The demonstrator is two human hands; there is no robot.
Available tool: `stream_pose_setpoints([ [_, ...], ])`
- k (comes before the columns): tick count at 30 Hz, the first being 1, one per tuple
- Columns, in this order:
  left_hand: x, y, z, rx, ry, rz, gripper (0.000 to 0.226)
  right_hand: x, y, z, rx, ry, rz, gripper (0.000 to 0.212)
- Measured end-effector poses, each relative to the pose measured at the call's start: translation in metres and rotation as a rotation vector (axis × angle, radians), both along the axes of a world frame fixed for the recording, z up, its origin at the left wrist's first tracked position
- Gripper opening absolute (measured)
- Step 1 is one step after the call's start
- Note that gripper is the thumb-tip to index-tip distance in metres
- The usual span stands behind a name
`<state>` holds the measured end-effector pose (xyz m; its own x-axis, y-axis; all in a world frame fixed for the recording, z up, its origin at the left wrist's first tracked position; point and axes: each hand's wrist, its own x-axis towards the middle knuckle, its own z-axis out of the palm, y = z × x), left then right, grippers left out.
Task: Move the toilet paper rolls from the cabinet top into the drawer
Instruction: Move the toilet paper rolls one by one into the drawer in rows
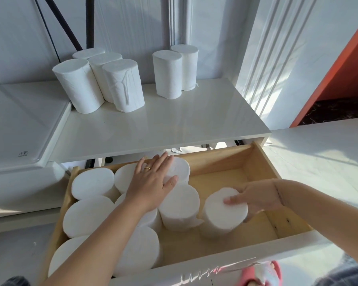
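White cabinet top [153, 124] above the open drawer [262, 159] carries six upright toilet paper rolls [122, 85]; more stand packed in the drawer's left part. Rolls look light, soft, easily dented; best gripped around the side. Left hand [153, 182] spread flat, resting on a back roll [179, 169]. Right hand [256, 198] half-closed around a roll [223, 213] near drawer's middle, fingers down its side.

6 white rolls [120, 83] stand upright on the glossy cabinet top [157, 124]; more stand packed in the open wooden drawer [262, 166].
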<state>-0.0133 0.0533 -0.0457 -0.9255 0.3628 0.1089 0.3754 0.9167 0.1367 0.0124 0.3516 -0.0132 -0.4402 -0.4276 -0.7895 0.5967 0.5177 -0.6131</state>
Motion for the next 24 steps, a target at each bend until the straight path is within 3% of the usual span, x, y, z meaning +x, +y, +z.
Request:
stream_pose_setpoints([
  [3,-0.001,0.0,-0.001,0.007,0.006,0.001,0.063,0.024,-0.014,-0.001,-0.005,-0.05,0.114,0.036],
  [12,0.0,0.0,-0.001,0.012,0.004,-0.005,0.06,0.045,-0.055,-0.011,-0.072,-0.065,0.055,0.052],
  [17,0.0,0.001,0.0,0.015,0.01,0.003,0.06,0.04,-0.077,-0.013,-0.049,-0.038,0.002,0.049],
  [21,0.002,0.002,0.001,0.009,-0.001,0.012,0.062,0.038,-0.098,-0.016,-0.033,-0.058,-0.04,0.032],
  [24,0.002,0.002,0.0,0.021,-0.006,0.011,0.061,0.039,-0.098,-0.01,0.023,-0.015,-0.031,0.044],
])
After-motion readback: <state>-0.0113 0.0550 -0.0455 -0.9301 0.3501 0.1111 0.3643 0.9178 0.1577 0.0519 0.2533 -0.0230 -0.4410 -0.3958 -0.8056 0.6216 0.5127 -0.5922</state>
